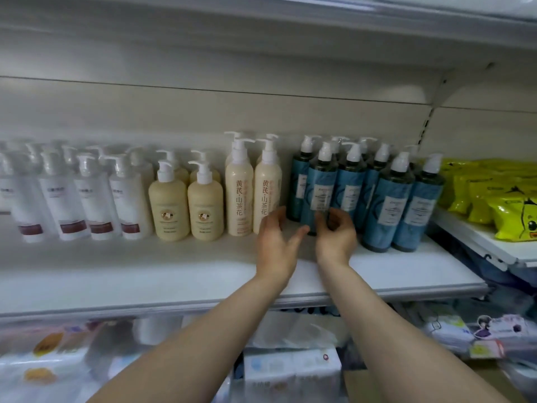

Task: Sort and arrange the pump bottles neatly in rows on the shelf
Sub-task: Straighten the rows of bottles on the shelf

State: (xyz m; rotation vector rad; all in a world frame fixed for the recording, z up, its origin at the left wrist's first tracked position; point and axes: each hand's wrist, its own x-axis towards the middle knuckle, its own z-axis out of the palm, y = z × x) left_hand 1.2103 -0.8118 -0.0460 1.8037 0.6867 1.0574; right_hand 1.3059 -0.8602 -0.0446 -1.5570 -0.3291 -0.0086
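Note:
Pump bottles stand in groups on a white shelf (174, 274): white ones with dark red bands (98, 196) at the left, short cream ones (168, 205), tall cream ones with red characters (239, 196), and several blue ones (386, 205) at the right. My left hand (276, 242) reaches in with fingers spread, beside the base of a tall cream bottle and in front of the leftmost blue bottles. My right hand (337, 234) hovers with loosely curled fingers just before the base of a front blue bottle (319, 190). Neither hand plainly holds anything.
Yellow packets (494, 196) lie on a neighbouring shelf at the right. A shelf bracket (430, 117) runs up the back wall. Below the shelf edge sit wrapped tissue packs and boxes (290, 370). Bare shelf surface stretches in front of the bottle rows.

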